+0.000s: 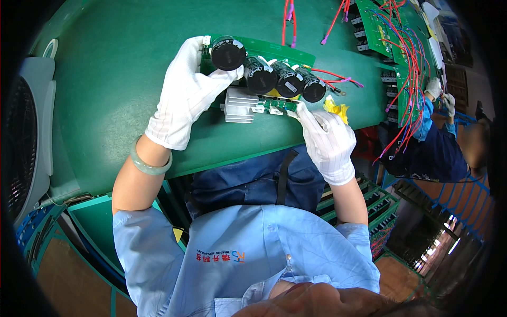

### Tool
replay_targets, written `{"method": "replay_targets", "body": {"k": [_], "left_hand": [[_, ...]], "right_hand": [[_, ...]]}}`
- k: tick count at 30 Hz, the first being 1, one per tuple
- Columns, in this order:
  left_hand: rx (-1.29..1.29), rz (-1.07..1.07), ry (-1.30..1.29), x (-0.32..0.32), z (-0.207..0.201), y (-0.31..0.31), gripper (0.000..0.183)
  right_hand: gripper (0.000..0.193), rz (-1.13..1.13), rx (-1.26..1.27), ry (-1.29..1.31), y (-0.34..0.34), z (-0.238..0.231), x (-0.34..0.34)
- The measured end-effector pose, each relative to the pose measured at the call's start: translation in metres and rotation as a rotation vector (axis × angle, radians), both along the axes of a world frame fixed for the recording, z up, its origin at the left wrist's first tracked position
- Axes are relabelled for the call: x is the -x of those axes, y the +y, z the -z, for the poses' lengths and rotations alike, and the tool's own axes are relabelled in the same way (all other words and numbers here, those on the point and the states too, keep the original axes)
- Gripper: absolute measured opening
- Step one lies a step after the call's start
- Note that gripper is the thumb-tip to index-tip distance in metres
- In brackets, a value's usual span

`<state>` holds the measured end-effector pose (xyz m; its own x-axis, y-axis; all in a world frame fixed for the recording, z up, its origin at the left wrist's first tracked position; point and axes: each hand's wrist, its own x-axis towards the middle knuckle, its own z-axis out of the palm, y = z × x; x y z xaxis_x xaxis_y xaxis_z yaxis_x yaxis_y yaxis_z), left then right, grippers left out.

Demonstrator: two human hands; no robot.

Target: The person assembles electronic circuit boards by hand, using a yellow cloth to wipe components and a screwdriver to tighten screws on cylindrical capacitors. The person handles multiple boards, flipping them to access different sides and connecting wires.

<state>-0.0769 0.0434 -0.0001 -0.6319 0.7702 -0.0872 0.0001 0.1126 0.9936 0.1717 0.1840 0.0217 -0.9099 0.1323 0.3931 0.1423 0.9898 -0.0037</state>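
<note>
A green circuit board (280, 50) carries a row of several large black capacitors (261, 79), tilted toward me. In a white glove, my left hand (185, 100) grips the board's left end, thumb against the leftmost capacitor. A silver finned heat sink (240, 109) sits below the capacitors, beside a narrow green board strip (274, 104) with white connectors. My right hand (330, 141), also gloved, is closed at the right end of that strip, fingertips pinched on its edge. Red wires (330, 74) with purple sleeves run off the board's right side. Just beyond my right hand is a yellow part (337, 110).
The green tabletop (116, 68) lies under my work. A grey fan (39, 127) stands at the left edge. At the right are more boards (377, 31) with red wires (414, 68), and a co-worker's gloved hands (441, 94). Green racks (383, 211) stand below the table.
</note>
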Motion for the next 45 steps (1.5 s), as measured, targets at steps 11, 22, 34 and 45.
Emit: {"method": "replay_targets", "body": {"k": [11,22,34,45], "left_hand": [[0.018,0.002,0.019,0.001,-0.002,-0.001,0.063],[-0.008,-0.026,0.148,-0.009,-0.012,-0.003,0.056],[-0.13,-0.033,0.484,-0.021,-0.024,-0.013,0.053],[-0.156,-0.043,0.443,-0.02,-0.029,-0.013,0.048]], "right_hand": [[0.047,0.058,-0.036,-0.195,0.009,-0.036,-0.008],[0.041,0.0,-0.19,-0.346,-0.003,-0.061,0.01],[0.028,0.055,-0.398,-0.507,-0.027,-0.076,0.025],[0.027,0.108,0.185,-0.239,-0.009,-0.053,0.0]]}}
